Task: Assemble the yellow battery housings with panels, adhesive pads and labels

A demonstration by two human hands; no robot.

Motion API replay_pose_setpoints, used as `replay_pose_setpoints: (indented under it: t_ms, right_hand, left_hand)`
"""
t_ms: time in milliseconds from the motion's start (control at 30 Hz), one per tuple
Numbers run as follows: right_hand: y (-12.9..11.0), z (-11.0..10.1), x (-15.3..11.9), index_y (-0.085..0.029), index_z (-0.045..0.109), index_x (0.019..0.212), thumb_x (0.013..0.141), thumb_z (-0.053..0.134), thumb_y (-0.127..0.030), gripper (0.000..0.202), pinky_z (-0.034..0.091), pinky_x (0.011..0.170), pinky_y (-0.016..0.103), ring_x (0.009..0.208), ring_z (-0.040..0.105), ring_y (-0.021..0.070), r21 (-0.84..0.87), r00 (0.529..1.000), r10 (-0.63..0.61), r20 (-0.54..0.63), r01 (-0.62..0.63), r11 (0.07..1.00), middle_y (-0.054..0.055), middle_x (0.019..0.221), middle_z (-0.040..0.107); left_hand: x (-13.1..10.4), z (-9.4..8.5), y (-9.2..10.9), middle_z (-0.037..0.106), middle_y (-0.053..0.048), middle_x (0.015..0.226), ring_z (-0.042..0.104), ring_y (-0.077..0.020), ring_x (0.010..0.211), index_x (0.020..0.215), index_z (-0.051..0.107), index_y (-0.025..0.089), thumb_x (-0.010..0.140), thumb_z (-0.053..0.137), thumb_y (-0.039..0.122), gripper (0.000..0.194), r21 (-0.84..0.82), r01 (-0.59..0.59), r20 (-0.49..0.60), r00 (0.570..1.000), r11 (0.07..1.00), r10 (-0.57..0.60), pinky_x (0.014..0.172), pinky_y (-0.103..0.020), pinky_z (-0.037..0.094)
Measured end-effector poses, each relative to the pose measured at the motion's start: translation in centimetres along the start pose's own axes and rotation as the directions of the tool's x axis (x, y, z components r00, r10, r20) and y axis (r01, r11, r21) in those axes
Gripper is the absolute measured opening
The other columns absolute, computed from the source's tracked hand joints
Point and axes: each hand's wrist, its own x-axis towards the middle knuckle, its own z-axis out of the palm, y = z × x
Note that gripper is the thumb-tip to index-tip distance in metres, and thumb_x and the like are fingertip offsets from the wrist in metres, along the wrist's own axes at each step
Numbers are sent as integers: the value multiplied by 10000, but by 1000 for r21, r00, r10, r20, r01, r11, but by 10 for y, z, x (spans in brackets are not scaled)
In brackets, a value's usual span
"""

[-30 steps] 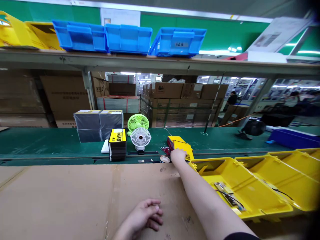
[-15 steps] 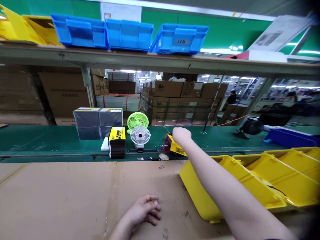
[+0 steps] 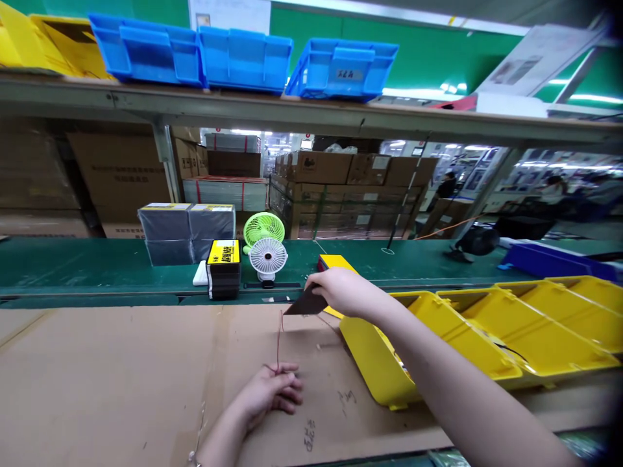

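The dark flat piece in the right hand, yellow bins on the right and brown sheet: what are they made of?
Dark flat piece: perhaps card or plastic; thin and straight-edged, finish unclear.
Yellow bins: probably moulded plastic, smooth, slightly shiny.
Brown sheet: likely cardboard, matte, with a tape-like strip and handwritten marks.

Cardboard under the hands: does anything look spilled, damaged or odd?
Nothing spilled or damaged stands out on the cardboard, only handwritten marks. Above it, a red wire hangs from the dark piece in the right hand.
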Motion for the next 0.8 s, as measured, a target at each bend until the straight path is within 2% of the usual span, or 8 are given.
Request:
replay_pose_setpoints:
  t_ms: [100,267,333,400,500,633,700,800]
  right_hand:
    - [-11,-10,-12,-251,647,987,858,431,-185,260,431,670,226,795,628,154,59,989,-84,-125,92,994,0,895,694]
    - [-37,-28,-39,-241,588,1119,844,424,-130,339,426,807,259,938,598,162,33,899,-148,-413,177,984,3,1037,661]
    - [-42,-29,-46,-254,600,1089,808,437,-86,365,432,788,264,921,605,165,2,916,-164,-367,177,984,-2,1009,668]
    - [-43,-29,-51,-253,635,983,761,461,-52,346,445,706,265,840,631,175,-40,969,-133,-210,127,991,1,909,688]
    - [-44,-29,-59,-216,649,825,728,504,-61,233,437,570,275,658,648,200,-138,999,38,-11,-39,990,25,726,686]
    - [-50,-39,-73,-196,639,815,744,504,-71,197,450,545,317,620,638,229,-268,979,101,-176,-146,952,45,693,675]
    - [-54,-45,-82,-187,641,846,763,471,-64,225,473,589,341,685,638,234,-294,930,-24,-367,-92,951,56,752,684]
    - [-61,-49,-94,-156,636,992,814,435,-91,276,493,771,405,905,626,254,-302,758,-267,-595,96,948,87,980,686]
  left_hand:
    - [-1,1,1,621,-97,957,643,-184,761,1101,505,150,734,639,369,449,-5,-4,9,1000,1000,4,610,-283,471]
    - [-9,2,11,607,-129,1054,637,-188,801,1162,505,161,760,625,365,466,6,-38,31,999,999,38,660,-309,475]
    - [-12,1,14,600,-142,1089,633,-197,842,1185,497,167,763,625,362,482,8,-52,38,998,999,52,683,-314,470]
    - [-13,0,16,598,-152,1109,628,-209,881,1206,486,171,762,628,369,507,3,-61,37,997,998,61,699,-315,462]
    - [-13,-1,17,604,-155,1104,628,-213,884,1211,490,172,761,629,372,512,-10,-66,25,998,998,66,695,-309,453]
    - [-13,1,18,609,-158,1101,631,-200,866,1200,502,163,777,614,336,471,-12,-56,25,998,998,57,705,-306,448]
    - [-14,2,19,608,-161,1115,630,-196,868,1202,500,162,783,609,333,465,-13,-49,20,999,999,49,711,-301,447]
    - [-16,4,21,606,-162,1131,627,-196,880,1204,503,166,790,601,327,455,-25,-46,17,999,999,47,720,-299,446]
